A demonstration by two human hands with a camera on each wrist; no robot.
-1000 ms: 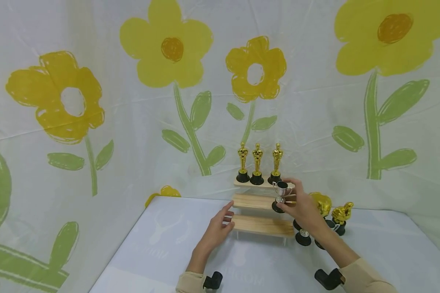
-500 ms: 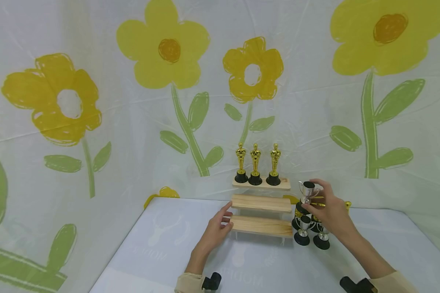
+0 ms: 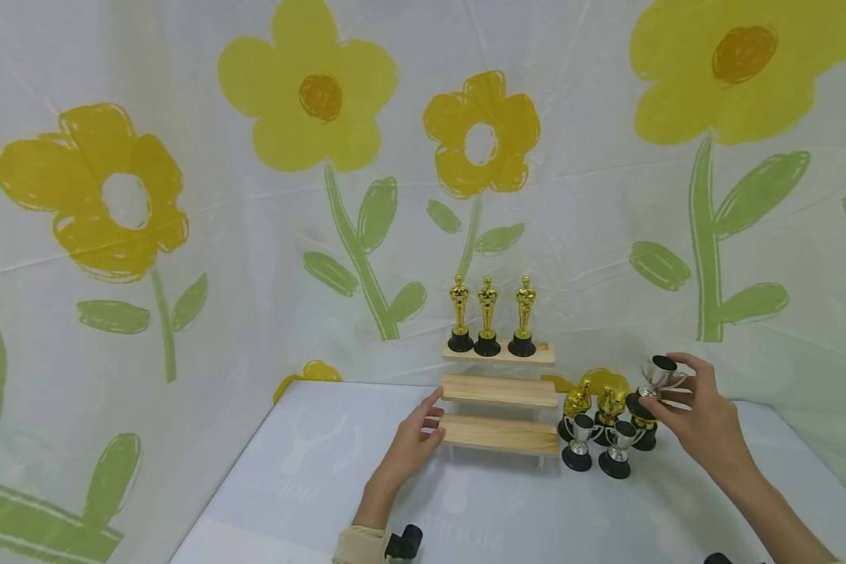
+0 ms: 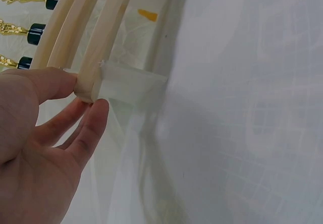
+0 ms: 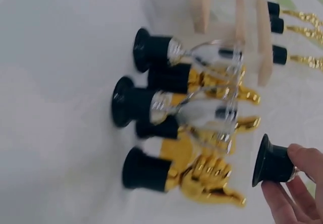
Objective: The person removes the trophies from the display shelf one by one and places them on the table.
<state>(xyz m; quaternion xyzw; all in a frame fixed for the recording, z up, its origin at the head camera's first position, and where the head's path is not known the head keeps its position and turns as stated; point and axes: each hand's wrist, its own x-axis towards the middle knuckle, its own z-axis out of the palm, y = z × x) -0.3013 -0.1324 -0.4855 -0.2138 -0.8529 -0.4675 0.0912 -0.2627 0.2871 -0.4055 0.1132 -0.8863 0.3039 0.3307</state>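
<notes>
Head view: silver cup (image 3: 654, 379) held aloft

The right hand's grip (image 3: 708, 419) pinches it just above the rightmost gold trophy (image 5: 204, 178), right of the wooden shelves (image 3: 499, 390). The left hand's grip (image 3: 410, 442), spread, touches the shelves' left end. Two more silver cups (image 3: 580, 432) stand on the tabletop (image 3: 310, 486).

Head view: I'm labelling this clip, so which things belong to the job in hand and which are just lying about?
Likely in the job:
held silver cup, in the right hand
wooden shelf, its end held by the left hand
two standing silver cups
three gold trophies
three gold statuettes

Just surroundings:
flower-print backdrop
white table
black wrist device
</notes>
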